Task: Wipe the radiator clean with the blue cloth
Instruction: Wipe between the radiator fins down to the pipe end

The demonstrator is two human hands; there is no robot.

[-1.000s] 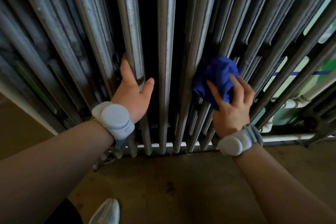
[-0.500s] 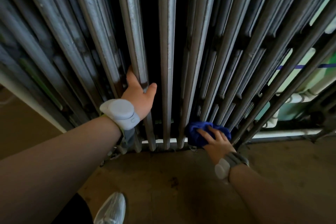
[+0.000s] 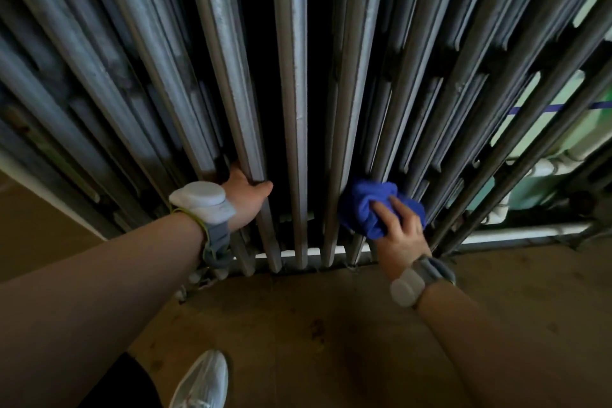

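Note:
A tall grey metal radiator (image 3: 291, 93) with many vertical ribs fills the upper view. My left hand (image 3: 246, 197) grips one rib low down, thumb on its right side, fingers hidden behind it. My right hand (image 3: 399, 225) holds a bunched blue cloth (image 3: 367, 205) against the lower part of the ribs right of centre, with fingers curled over the cloth. Both wrists wear pale bands.
A brown floor (image 3: 331, 325) lies below the radiator. My white shoe (image 3: 202, 381) shows at the bottom. A white pipe (image 3: 523, 232) runs along the base at right, with a pale green wall (image 3: 543, 129) behind the ribs.
My right hand swept the cloth down the ribs to their foot, then came back up a little. My left hand slid lower on its rib.

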